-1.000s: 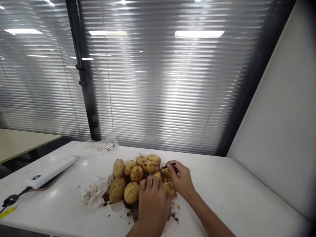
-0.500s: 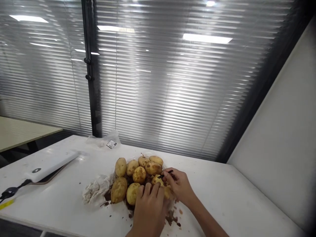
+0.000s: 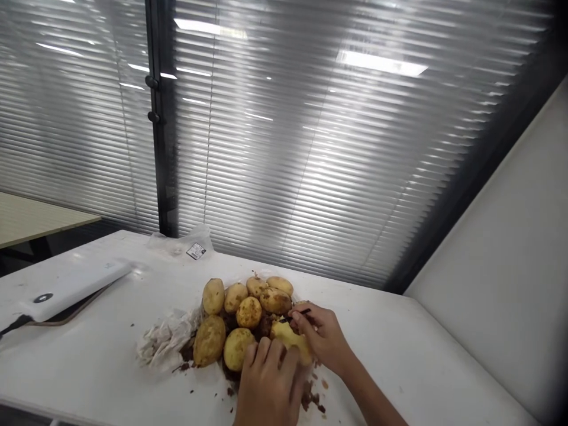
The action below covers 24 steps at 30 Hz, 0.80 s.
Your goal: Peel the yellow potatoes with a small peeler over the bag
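My left hand [image 3: 270, 378] is closed around the near side of a partly peeled potato [image 3: 290, 338], its bare yellow flesh showing above the fingers. Between the fingers and thumb of my right hand [image 3: 322, 331] is a thin black tool [image 3: 298, 315], its end close to the peeled flesh; its exact kind is hidden by the fingers. Left of my left hand, nearly touching its fingers, lies a whole potato [image 3: 238, 349]. A larger brown potato [image 3: 210, 341] is beside that one, and several more unpeeled potatoes [image 3: 249, 312] are heaped behind.
Crumpled white tissue [image 3: 166, 340] lies left of the heap. Dark crumbs and peel scraps [image 3: 314, 397] are scattered on the white table [image 3: 146, 396]. A clear plastic bag [image 3: 181, 244] and a long white device with a cable [image 3: 80, 290] are farther left. Blinds stand behind.
The view has shifted slightly. More of the potato's yellow flesh now shows between my hands. Both hands keep their holds, and the other potatoes stay in their heap.
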Each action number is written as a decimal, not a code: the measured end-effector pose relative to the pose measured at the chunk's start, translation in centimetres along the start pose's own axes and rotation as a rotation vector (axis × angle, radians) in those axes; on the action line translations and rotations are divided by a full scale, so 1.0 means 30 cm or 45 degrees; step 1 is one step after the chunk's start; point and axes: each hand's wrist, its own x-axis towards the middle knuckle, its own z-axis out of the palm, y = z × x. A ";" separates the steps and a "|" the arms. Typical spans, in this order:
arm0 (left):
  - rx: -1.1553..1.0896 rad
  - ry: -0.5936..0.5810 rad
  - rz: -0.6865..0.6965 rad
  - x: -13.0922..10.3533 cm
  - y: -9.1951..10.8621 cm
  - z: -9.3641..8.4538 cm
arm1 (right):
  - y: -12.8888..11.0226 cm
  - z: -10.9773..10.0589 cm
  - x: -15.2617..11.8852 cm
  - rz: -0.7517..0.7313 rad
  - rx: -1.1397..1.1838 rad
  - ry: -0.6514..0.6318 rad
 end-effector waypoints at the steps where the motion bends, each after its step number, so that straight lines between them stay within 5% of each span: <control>1: 0.005 0.015 0.004 0.007 -0.005 -0.006 | 0.002 -0.002 -0.001 0.016 0.010 0.038; 9: 0.114 -0.284 -0.100 0.145 -0.091 -0.089 | -0.009 -0.016 -0.001 0.124 -0.020 0.333; 14: 0.395 -0.181 -0.107 0.182 -0.108 -0.148 | -0.009 -0.025 -0.001 0.087 0.011 0.339; 19: 0.293 -0.211 0.013 0.140 -0.057 -0.169 | -0.033 -0.035 -0.007 0.066 0.071 0.106; 21: 0.196 -0.325 0.120 0.100 -0.018 -0.143 | -0.045 -0.031 -0.008 0.022 0.051 -0.058; 24: 0.190 -0.306 0.221 0.049 0.043 -0.073 | -0.055 -0.019 -0.008 -0.020 -0.015 -0.164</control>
